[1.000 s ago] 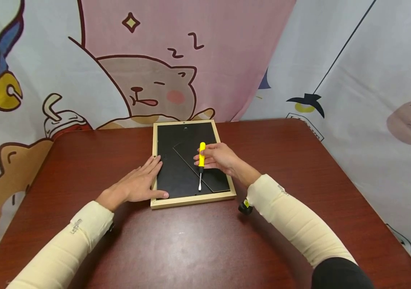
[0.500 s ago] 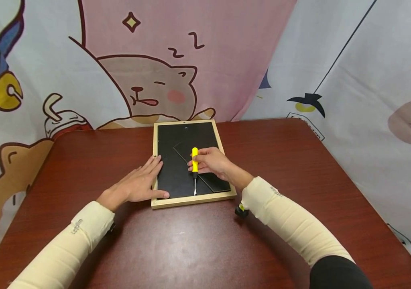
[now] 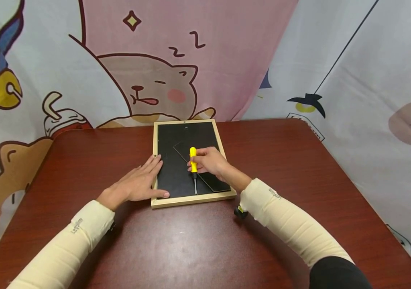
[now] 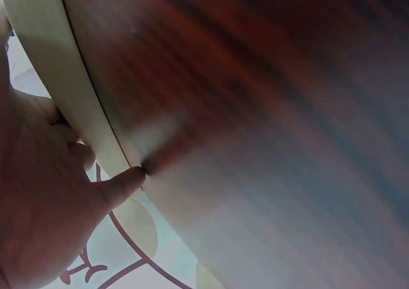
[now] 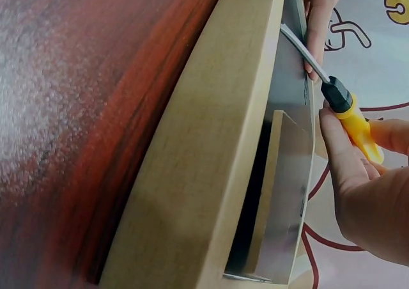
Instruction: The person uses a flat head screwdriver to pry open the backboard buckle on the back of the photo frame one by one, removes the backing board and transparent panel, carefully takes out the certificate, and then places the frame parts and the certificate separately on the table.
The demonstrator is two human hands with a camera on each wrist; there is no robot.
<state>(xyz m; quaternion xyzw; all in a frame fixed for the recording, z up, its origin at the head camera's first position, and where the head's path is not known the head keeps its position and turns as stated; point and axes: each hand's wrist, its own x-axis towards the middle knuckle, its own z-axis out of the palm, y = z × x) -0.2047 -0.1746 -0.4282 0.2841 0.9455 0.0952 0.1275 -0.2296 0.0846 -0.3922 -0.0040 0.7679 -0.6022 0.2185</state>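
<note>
A light wooden picture frame [image 3: 194, 200] lies back side up on the table, its black backing board [image 3: 171, 176] facing me. Across the board a stand flap [image 3: 214, 182] runs diagonally. My right hand [image 3: 210, 162] holds a screwdriver by its yellow handle [image 3: 193, 154], pinched between thumb and fingers. The flat metal tip of the screwdriver [image 5: 305, 51] is right at the inner edge of the frame's near side, as the right wrist view shows. My left hand [image 3: 137, 184] lies flat over the frame's left side, fingers straight and thumb near the lower left corner.
The reddish-brown table [image 3: 184, 245] extends around the frame on all sides. Behind it hangs a curtain [image 3: 241, 48] printed with cartoon animals. A small black and yellow device [image 3: 241, 211] is at the right wrist, under the cream sleeve [image 3: 285, 224].
My right hand has moved the screwdriver left and toward me, its tip going from over the board to the frame's near inner edge. My left hand has stayed put.
</note>
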